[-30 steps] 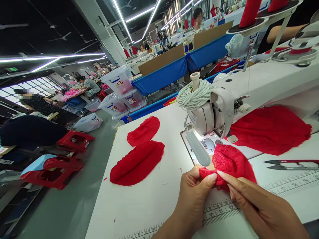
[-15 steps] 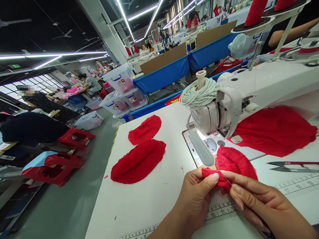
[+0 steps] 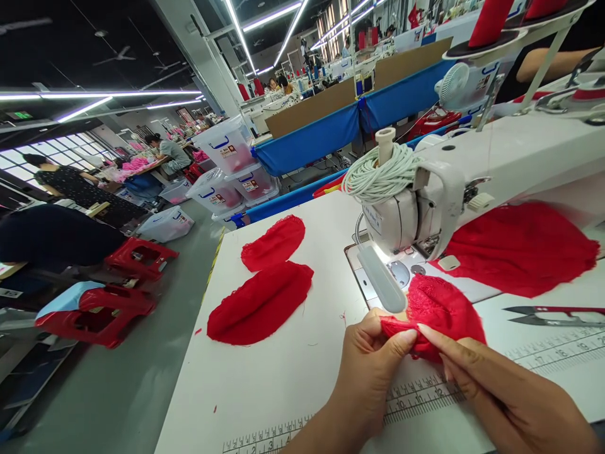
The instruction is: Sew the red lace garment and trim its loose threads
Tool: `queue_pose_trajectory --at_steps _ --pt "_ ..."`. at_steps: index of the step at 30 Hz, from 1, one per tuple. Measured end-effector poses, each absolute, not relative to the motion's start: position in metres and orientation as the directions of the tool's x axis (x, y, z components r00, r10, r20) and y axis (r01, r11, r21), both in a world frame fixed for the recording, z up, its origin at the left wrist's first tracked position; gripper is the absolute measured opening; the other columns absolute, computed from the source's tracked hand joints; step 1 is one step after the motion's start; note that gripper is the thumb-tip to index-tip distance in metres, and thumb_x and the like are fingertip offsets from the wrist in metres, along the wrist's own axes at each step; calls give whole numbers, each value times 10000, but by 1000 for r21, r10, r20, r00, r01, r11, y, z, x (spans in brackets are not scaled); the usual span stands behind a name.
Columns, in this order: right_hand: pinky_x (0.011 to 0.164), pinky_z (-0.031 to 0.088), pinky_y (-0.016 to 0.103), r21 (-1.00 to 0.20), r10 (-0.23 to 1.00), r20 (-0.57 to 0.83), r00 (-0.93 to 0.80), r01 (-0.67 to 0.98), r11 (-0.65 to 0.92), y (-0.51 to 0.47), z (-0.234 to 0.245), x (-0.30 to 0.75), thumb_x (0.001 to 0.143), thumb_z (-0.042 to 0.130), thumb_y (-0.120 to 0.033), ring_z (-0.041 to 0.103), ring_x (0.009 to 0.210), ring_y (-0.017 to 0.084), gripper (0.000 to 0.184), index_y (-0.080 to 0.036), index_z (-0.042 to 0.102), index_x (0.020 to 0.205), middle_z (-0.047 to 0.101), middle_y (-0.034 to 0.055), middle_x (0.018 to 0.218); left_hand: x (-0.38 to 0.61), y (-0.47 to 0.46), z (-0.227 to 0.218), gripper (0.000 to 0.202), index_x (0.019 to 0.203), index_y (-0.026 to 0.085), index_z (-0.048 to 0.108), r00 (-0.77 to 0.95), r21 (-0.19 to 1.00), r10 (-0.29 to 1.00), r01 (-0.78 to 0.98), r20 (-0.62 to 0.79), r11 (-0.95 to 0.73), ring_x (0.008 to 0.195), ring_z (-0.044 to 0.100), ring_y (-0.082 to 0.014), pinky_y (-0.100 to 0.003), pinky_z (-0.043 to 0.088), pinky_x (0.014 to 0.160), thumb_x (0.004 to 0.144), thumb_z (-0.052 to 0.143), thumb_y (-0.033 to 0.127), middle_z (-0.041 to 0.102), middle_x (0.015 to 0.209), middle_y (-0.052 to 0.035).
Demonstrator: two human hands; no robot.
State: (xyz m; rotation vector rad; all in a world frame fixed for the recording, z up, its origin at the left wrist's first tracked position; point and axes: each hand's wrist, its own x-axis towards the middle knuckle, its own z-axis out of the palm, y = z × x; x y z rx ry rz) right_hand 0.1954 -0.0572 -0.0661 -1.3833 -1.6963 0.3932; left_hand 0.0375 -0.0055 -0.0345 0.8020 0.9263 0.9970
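A red lace fabric piece point(image 3: 447, 309) lies bunched in front of the sewing machine point(image 3: 401, 214). My left hand point(image 3: 371, 366) is closed on its near left edge, thumb on top and fingers beneath. From the right, my right hand point(image 3: 501, 384) grips the same folded edge, its forefinger tip beside my left thumb. Its other fingers are curled under and partly hidden; the thin dark pointed tool seen earlier does not show. Just behind the fabric are the machine's needle plate point(image 3: 399, 272) and a grey elongated pad point(image 3: 385, 280).
Two red fabric pieces point(image 3: 259, 302) lie left on the white table point(image 3: 278, 384). A larger red fabric piece point(image 3: 524, 252) sits under the machine arm. Thread snips point(image 3: 553, 313) rest at right, above a printed ruler point(image 3: 416, 400). Red stools point(image 3: 108, 315) and plastic boxes point(image 3: 227, 148) stand beyond.
The thin dark tool between my right fingers has gone from sight. My right forefinger has straightened along the fabric's edge, while my left hand keeps its pinch.
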Motion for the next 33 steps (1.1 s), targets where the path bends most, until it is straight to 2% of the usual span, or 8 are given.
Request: queue_pose_trajectory --at_steps 6,9,13,16,20,25,30,33 --pt "613 596 184 -788 924 373 81 554 270 -53 -58 197 968 514 -374 700 582 132 251 -288 693 1122 736 -16 751 37 -5 -35 176 730 175 788 240 923 942 -248 -236 294 804 559 -194 -341 446 837 747 801 350 649 786 -47" --pt "593 573 175 -760 901 422 103 582 289 -49 -50 195 938 568 -352 695 644 132 164 -280 678 1036 732 5 860 37 -5 -35 164 725 183 786 210 937 954 -229 -216 262 797 555 -190 -330 445 820 752 796 344 639 785 -41" --pt "503 518 194 -741 893 430 130 616 268 -43 -43 190 920 600 -363 607 537 109 117 -278 678 904 679 12 840 37 -5 -31 141 728 193 799 215 965 965 -181 -151 191 808 553 -186 -303 445 786 760 789 330 622 800 -39" --pt "547 519 229 -743 888 432 160 621 249 -40 -41 188 938 573 -377 605 561 122 146 -284 676 891 652 22 867 37 -5 -29 123 736 203 803 230 970 965 -176 -128 170 805 551 -182 -295 443 766 767 783 320 614 800 -35" --pt "588 509 239 -700 893 446 53 643 311 -36 -38 188 951 547 -324 637 648 144 137 -268 629 858 635 15 848 37 -6 -30 112 734 206 796 249 975 963 -170 -100 145 798 552 -179 -295 437 755 772 775 309 610 802 -32" --pt "535 440 261 -807 928 311 206 572 144 -35 -33 180 974 441 -381 515 577 149 247 -263 497 765 533 -22 712 38 -5 -30 113 722 196 791 252 974 962 -170 -102 148 762 535 -165 -288 436 734 759 779 302 599 777 -24" --pt "490 394 253 -896 911 169 376 444 -17 -38 -33 187 949 473 -468 452 520 143 224 -276 551 863 484 -45 629 39 -5 -32 129 676 184 772 253 960 957 -200 -144 197 774 544 -169 -292 448 766 743 785 293 611 780 -25" --pt "389 328 239 -930 932 145 332 367 14 -40 -36 198 919 525 -508 373 440 117 245 -275 548 846 465 -49 615 39 -5 -34 117 700 181 778 250 944 953 -236 -171 232 813 564 -178 -298 456 805 740 791 290 639 828 -34"
